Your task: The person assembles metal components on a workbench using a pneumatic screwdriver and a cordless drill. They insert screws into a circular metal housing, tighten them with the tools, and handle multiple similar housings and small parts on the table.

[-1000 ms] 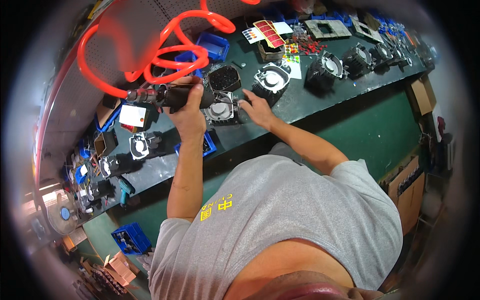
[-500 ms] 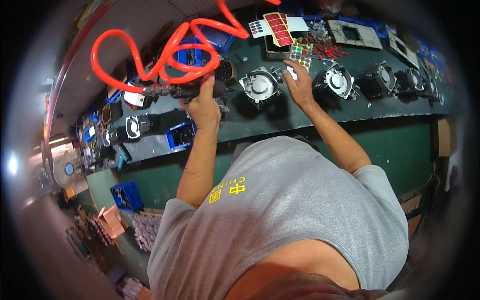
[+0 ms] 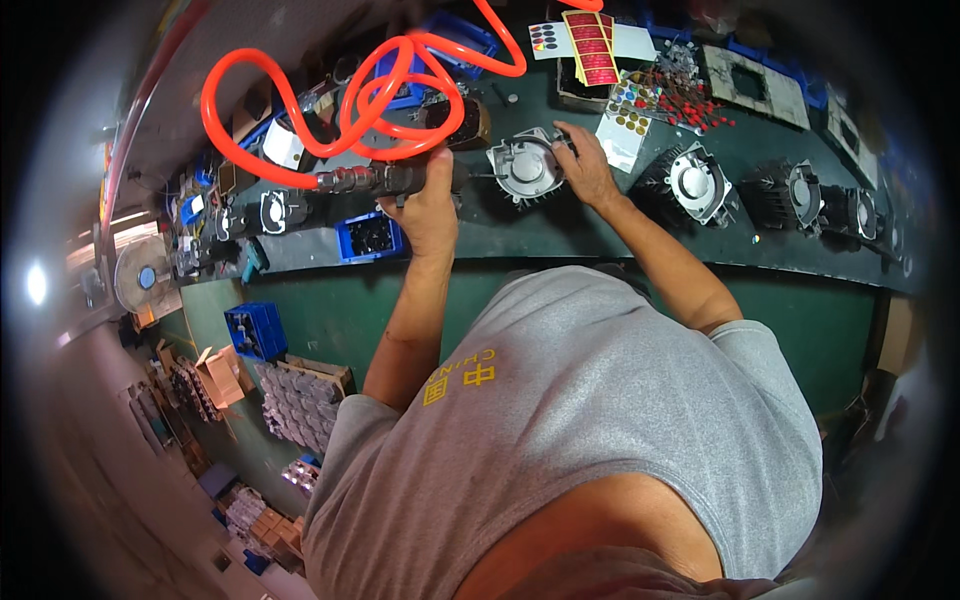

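In my left hand point(image 3: 430, 208) is an air screwdriver point(image 3: 400, 180), held level, with a red coiled hose point(image 3: 285, 180) joined to its left end. Its thin bit points right and reaches the left side of a silver, finned metal housing point(image 3: 525, 170) on the bench; I cannot tell whether it sits in a screw. The fingers and thumb of my right hand point(image 3: 590, 172) close on the housing's right edge. Its round raised centre faces up.
More housings point(image 3: 697, 185) stand along the green bench point(image 3: 620, 240) to the right. Left of me is a blue bin point(image 3: 368, 238) of small dark parts. Behind lie sticker sheets point(image 3: 592, 50), red-tipped pieces point(image 3: 690, 105) and a brown box point(image 3: 470, 125). Hose loops hang above the bench's left part.
The screwdriver's bit has come up to the housing's left side. My right hand, apart from the housing before, has closed on its right edge. The whole view has shifted slightly.
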Action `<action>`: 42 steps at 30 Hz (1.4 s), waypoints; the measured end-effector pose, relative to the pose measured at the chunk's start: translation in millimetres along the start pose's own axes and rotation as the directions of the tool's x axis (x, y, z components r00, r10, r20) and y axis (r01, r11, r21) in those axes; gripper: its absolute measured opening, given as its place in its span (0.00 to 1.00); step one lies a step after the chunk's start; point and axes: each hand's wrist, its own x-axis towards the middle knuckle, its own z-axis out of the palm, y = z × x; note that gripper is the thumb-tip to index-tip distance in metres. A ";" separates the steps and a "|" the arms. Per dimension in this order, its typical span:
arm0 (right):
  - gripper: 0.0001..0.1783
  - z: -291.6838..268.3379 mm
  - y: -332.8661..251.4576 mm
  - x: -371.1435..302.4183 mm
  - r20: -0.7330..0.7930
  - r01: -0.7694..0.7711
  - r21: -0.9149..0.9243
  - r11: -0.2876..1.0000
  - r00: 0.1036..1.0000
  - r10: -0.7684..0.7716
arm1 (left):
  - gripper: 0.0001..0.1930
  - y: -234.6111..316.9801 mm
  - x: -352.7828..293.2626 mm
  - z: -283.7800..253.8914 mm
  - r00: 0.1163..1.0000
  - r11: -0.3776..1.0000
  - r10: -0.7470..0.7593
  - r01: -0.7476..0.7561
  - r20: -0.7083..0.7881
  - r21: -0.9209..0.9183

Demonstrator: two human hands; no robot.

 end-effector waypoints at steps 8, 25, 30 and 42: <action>0.25 6.0 9.7 2.3 0.021 0.048 -0.021 0.999 0.999 -0.048 | 0.15 -17.3 8.9 -11.8 0.901 0.843 0.142 -0.327 0.410 0.426; 0.26 11.3 16.5 3.7 0.074 0.014 0.030 0.999 0.997 -0.016 | 0.19 -36.5 8.2 -11.8 0.567 -0.149 0.345 -0.754 0.748 0.640; 0.26 14.2 34.5 3.1 0.126 0.104 -0.013 0.995 0.987 -0.101 | 0.19 -16.0 4.3 9.2 0.915 0.964 0.104 -0.189 0.391 0.185; 0.25 2.1 12.5 4.7 0.105 -0.004 0.096 0.995 0.994 -0.006 | 0.12 4.1 -7.8 33.5 0.970 0.984 0.102 -0.131 0.220 0.119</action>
